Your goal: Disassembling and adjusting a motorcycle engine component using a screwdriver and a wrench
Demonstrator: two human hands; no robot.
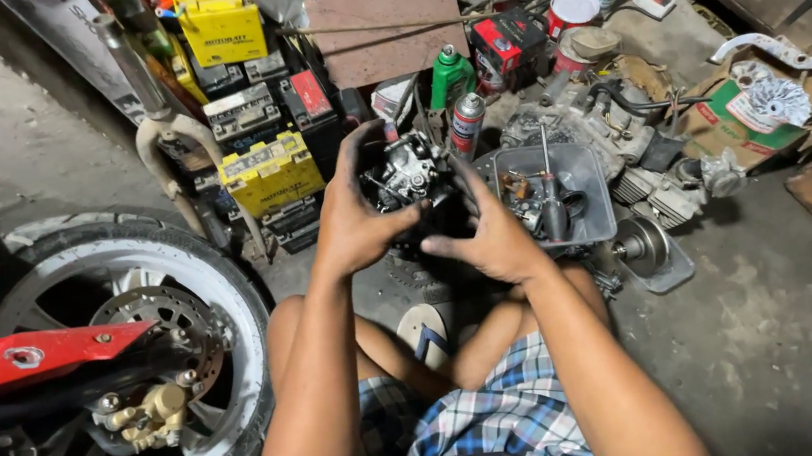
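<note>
A small dark metal carburettor is held up in front of me with both hands. My left hand grips its left side, greasy fingers wrapped over the top. On the right side and underneath, my right hand cups the part. Just right of my hands stands a grey plastic tray holding small metal parts and a screwdriver standing upright. My bare knees and plaid shorts show below.
A motorcycle front wheel with brake disc and red fender is at the left. Stacked yellow and black batteries stand behind. Spray cans, paint tins, an engine block and a cardboard box crowd the back and right.
</note>
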